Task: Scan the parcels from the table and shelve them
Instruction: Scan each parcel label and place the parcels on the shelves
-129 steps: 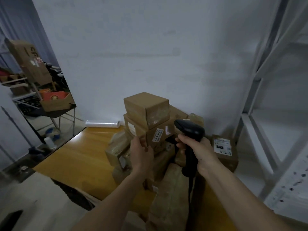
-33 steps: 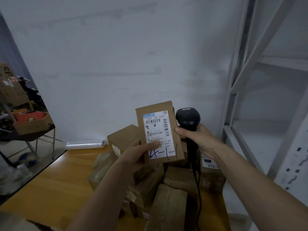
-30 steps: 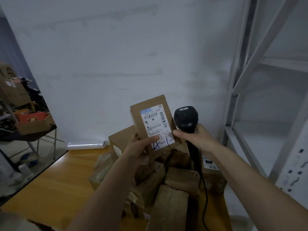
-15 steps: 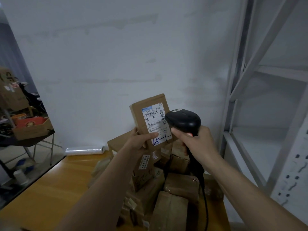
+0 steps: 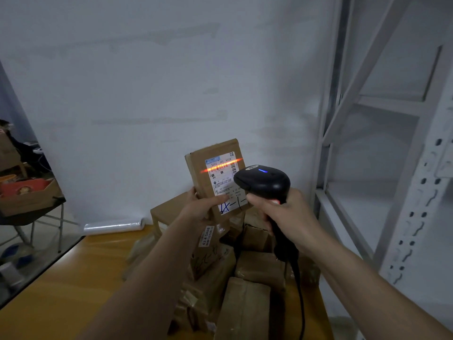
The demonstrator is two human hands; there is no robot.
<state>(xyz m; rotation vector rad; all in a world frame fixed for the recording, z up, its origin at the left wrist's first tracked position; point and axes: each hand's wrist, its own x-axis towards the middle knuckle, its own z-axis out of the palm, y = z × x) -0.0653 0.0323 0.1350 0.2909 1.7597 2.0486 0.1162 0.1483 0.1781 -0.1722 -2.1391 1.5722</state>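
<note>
The left hand [image 5: 199, 209] gripped a small brown parcel [image 5: 215, 177] by its lower edge, thumb pressed across the front of the white shipping label [image 5: 221, 179] and fingers curled behind the cardboard. The parcel was held upright, tilted slightly, above the pile, its label facing the camera with blue handwriting along the bottom. The right hand [image 5: 285, 212] was wrapped around the grip of a black barcode scanner [image 5: 263, 181], forefinger on the red trigger. The scanner's head sat just beside the parcel's right edge, overlapping the label's lower right corner in this view, and a small blue light glowed on top of it. An orange-red scan line [image 5: 221, 165] ran across the barcode near the top of the label. The scanner's black cable [image 5: 300, 290] hung down from the handle over the pile.

Below the hands, a heap of brown parcels [image 5: 245, 278] lay on the wooden desk [image 5: 61, 290], some taped, one carrying a narrow printed sticker. A roll of clear film [image 5: 114, 225] rested at the desk's far edge against the white wall. To the right stood a white metal shelf rack [image 5: 416, 182]. At far left, an open box [image 5: 29, 196] sat on a dark table.
</note>
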